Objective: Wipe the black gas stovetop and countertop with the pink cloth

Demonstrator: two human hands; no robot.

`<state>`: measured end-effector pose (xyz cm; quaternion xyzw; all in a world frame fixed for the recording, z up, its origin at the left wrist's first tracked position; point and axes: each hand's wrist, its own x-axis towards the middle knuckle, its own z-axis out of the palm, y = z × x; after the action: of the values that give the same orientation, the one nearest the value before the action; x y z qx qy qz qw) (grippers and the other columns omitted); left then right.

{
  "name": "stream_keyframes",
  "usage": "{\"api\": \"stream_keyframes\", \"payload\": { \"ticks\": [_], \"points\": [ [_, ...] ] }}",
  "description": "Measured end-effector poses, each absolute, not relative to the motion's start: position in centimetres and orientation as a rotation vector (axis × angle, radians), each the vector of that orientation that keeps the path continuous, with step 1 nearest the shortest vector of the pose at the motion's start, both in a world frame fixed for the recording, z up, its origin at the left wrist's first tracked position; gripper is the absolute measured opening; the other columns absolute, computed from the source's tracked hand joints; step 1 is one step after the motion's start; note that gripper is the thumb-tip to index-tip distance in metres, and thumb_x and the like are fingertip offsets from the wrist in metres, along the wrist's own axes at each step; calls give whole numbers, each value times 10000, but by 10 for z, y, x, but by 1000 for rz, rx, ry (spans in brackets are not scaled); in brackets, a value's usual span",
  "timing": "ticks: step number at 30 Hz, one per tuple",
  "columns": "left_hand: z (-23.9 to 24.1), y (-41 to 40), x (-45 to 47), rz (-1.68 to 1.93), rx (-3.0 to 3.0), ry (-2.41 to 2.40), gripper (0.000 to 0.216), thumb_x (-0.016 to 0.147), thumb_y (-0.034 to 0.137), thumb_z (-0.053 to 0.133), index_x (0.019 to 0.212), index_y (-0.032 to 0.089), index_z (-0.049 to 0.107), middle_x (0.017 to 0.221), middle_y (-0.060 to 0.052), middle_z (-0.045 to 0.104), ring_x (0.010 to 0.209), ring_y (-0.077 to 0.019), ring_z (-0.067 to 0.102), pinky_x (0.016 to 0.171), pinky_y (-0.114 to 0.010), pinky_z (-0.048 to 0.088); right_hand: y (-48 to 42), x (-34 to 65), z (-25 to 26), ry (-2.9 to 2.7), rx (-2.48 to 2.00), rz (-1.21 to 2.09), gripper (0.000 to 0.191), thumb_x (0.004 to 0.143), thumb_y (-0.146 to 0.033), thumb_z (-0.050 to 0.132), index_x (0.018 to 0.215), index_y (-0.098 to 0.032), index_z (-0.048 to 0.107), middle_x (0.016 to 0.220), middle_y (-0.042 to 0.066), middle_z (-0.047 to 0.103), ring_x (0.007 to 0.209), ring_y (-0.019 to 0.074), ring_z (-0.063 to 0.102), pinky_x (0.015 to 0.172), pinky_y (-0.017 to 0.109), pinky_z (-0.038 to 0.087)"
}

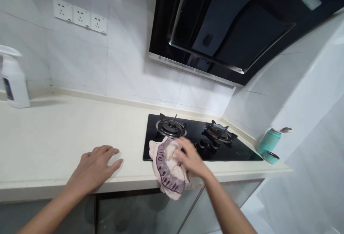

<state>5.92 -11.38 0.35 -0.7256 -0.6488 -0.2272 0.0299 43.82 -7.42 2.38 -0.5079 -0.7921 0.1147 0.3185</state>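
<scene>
1. Cloth, head view: under and just left of the right hand, at the hob; long axis toward the wearer, overhanging the counter.
2. Right hand: nearer of 2; fingers clamped on folds.
3. Left hand: well apart, fingers spread, on counter.
4. Finish: crumpled, pale; purplish band, lettered "Life".

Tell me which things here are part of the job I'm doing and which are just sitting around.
Part of the job:
patterned cloth, bunched in your right hand
black gas stove, its near left corner partly covered by the cloth

Just sitting around:
white spray bottle
turquoise canister
small turquoise dish
</scene>
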Motion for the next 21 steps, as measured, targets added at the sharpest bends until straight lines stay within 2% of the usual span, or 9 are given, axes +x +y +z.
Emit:
{"api": "stream_keyframes", "payload": {
  "ticks": [2,5,8,10,13,17,21],
  "points": [
    [5,-111,56,-665,-2254,-2025,574,904,591,396,1234,233,700,1363,-142,650,1308,-391,551,1026,-580,419,-84,389,28,-2256,-1449,453,753,874,-734,592,1496,-312,546,1692,86,295,1547,374,234,1232,580,187],
    [12,-104,62,-727,-2269,-2106,559,892,596,422,1218,244,710,1337,-143,674,1292,-400,579,1022,-581,444,-87,350,34,-2362,-1450,509,771,868,-703,624,1506,-280,536,1717,95,234,1571,360,177,1248,543,153],
    [26,-97,88,-1023,-2334,-2057,605,905,651,415,1267,245,679,1356,-117,673,1256,-341,627,1037,-497,492,-83,349,42,-2397,-1370,434,540,922,-564,593,1403,-319,615,1637,51,388,1501,301,314,1210,508,228],
    [32,-92,115,-1144,-2448,-1907,635,914,684,410,1287,239,667,1382,-99,660,1262,-303,629,1068,-448,495,-80,364,44,-2372,-1387,368,397,924,-458,575,1281,-317,676,1482,36,538,1347,271,455,1123,471,331],
    [28,-87,150,-1015,-2620,-1764,620,939,658,416,1311,236,677,1449,-113,627,1337,-311,583,1127,-476,459,-77,409,34,-2247,-1473,246,267,897,-344,547,1092,-273,715,1236,38,644,1110,239,526,985,395,404],
    [9,-89,167,-692,-2688,-1709,596,958,608,458,1417,269,630,1584,-127,516,1477,-362,441,1170,-573,385,-75,504,1,-2006,-1581,46,249,902,-280,481,974,-248,717,1117,54,664,1026,236,538,942,376,414],
    [4,-97,168,-568,-2689,-1719,638,976,615,434,1490,258,559,1653,-124,414,1536,-361,345,1200,-590,325,-70,614,-19,-1665,-1973,-120,293,917,-351,489,1043,-302,750,1202,37,690,1064,244,588,951,381,442]
  ]
}}
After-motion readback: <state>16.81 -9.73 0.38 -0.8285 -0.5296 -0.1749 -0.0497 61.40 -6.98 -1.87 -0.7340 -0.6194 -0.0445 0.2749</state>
